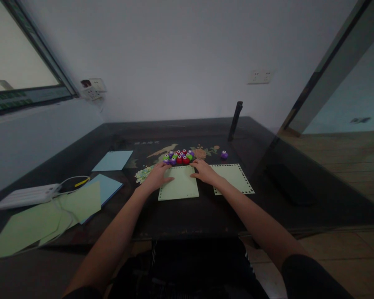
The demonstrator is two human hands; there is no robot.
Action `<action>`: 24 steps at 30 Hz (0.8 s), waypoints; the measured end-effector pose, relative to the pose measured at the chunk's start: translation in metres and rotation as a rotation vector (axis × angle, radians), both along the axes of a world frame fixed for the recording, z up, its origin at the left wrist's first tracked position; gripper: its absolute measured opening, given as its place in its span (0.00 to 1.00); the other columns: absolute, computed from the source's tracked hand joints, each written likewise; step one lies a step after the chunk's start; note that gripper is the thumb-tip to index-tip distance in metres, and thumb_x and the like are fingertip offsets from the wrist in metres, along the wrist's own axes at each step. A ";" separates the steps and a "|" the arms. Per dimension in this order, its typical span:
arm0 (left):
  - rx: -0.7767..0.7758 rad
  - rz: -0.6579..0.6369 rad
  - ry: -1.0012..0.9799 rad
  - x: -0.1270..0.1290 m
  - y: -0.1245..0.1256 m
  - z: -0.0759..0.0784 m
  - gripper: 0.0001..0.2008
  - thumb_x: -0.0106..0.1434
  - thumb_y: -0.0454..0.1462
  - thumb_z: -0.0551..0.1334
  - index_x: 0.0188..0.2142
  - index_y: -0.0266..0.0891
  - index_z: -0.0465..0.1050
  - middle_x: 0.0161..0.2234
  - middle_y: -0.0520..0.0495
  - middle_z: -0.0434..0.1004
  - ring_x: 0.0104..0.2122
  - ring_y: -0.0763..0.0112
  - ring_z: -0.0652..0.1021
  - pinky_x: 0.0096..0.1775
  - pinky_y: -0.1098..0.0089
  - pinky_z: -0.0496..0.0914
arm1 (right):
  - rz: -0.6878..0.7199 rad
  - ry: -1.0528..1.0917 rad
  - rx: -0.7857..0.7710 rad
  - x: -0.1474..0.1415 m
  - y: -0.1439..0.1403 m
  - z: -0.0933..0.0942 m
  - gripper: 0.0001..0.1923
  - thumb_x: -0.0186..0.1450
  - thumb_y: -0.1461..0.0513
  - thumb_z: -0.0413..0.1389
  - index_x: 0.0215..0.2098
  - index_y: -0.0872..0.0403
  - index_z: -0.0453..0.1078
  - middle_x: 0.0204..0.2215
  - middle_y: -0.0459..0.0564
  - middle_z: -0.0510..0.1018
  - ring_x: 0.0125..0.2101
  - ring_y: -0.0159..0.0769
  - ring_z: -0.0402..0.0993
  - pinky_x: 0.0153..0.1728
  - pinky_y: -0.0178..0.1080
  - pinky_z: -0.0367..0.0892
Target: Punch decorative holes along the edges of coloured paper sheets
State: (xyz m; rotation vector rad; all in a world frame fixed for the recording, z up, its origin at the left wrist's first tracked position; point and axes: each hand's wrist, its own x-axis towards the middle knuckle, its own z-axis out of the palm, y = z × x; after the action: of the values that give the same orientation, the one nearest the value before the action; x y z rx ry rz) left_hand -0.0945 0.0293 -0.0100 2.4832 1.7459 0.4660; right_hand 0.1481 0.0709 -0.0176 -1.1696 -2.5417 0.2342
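Note:
A pale green sheet of paper (178,185) lies on the dark table in front of me, with small dark marks along its edges. My left hand (156,177) rests at its upper left corner, thumb spread over the sheet. At the upper right corner is my right hand (205,172), fingers stretched and thumb apart. Just beyond my fingertips stands a cluster of small round pieces (179,158) in red, purple and green with white tops; their kind is unclear. Partly behind my right forearm is another green sheet (235,177), with dark holes along its edges.
A single purple round piece (224,155) stands to the right, before an upright black object (235,120). At left lie blue sheets (114,160), green sheets (28,226), a white power bank (28,196) and its cable. A dark flat object (288,185) lies at right.

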 end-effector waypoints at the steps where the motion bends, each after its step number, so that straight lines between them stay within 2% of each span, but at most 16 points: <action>1: 0.003 -0.003 0.002 0.000 0.000 -0.001 0.24 0.54 0.43 0.63 0.49 0.37 0.68 0.49 0.39 0.67 0.50 0.56 0.68 0.53 0.59 0.62 | 0.001 -0.001 0.004 0.000 0.000 0.000 0.25 0.58 0.60 0.60 0.52 0.60 0.66 0.47 0.60 0.69 0.48 0.45 0.64 0.48 0.45 0.60; 15: 0.029 -0.035 -0.060 0.001 0.000 0.000 0.19 0.52 0.41 0.65 0.43 0.38 0.67 0.44 0.41 0.70 0.47 0.56 0.70 0.49 0.60 0.63 | -0.008 0.007 0.016 0.000 -0.004 0.002 0.27 0.57 0.60 0.60 0.53 0.60 0.65 0.48 0.61 0.69 0.49 0.45 0.64 0.49 0.44 0.60; 24: 0.024 0.001 -0.106 0.002 0.000 0.000 0.17 0.51 0.37 0.64 0.41 0.38 0.64 0.40 0.41 0.72 0.43 0.56 0.72 0.43 0.62 0.65 | -0.045 0.163 -0.032 -0.001 -0.008 0.006 0.22 0.52 0.64 0.62 0.44 0.57 0.64 0.41 0.55 0.70 0.44 0.42 0.66 0.43 0.42 0.61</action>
State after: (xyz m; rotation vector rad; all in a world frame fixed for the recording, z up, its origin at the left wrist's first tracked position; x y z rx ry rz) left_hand -0.0921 0.0291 -0.0101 2.4247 1.7113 0.6103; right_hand 0.1471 0.0629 -0.0120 -1.1682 -2.3764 0.3464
